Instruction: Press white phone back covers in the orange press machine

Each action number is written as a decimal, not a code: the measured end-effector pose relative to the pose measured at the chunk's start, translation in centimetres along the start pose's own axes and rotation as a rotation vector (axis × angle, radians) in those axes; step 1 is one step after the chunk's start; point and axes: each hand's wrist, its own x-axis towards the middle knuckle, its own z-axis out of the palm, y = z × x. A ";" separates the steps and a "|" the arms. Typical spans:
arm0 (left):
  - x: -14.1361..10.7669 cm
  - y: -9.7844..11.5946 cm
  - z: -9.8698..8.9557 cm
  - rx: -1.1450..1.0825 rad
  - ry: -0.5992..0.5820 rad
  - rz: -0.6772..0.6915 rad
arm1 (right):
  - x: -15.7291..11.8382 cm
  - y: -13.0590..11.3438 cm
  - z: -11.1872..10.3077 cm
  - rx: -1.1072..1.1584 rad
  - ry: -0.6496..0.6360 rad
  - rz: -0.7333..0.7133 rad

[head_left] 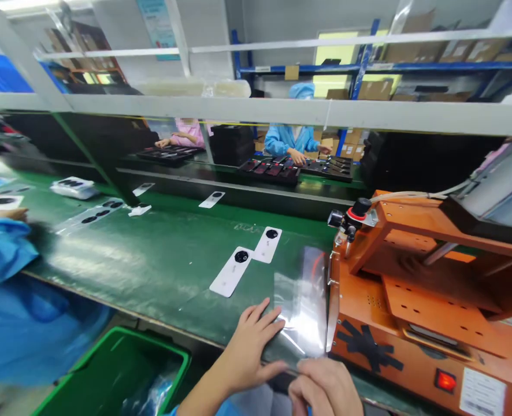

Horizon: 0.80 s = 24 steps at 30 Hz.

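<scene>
My left hand (pixel 253 345) lies with fingers spread at the front of the green bench, its fingertips on the left edge of a stack of transparent plastic film (pixel 301 312). Close beside it, my right hand (pixel 327 386) is closed, fingers curled at the bench's front edge by the film's near end. Whatever it may pinch is hidden. Beyond my left hand lies a white phone back cover (pixel 230 274) with a round black camera area. A second white phone back cover (pixel 268 245) rests just behind it, their corners close together.
An orange press machine (pixel 412 277) with a lit red switch stands at the right. Below the bench is a green bin (pixel 121 370) holding plastic scraps. A co-worker in a blue sleeve (pixel 2 248) works at the left. Other people handle black trays (pixel 269 170) behind a rail.
</scene>
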 end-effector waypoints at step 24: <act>14.0 -10.5 -7.6 0.346 -0.046 -0.523 | -3.9 2.2 4.2 0.146 0.144 0.094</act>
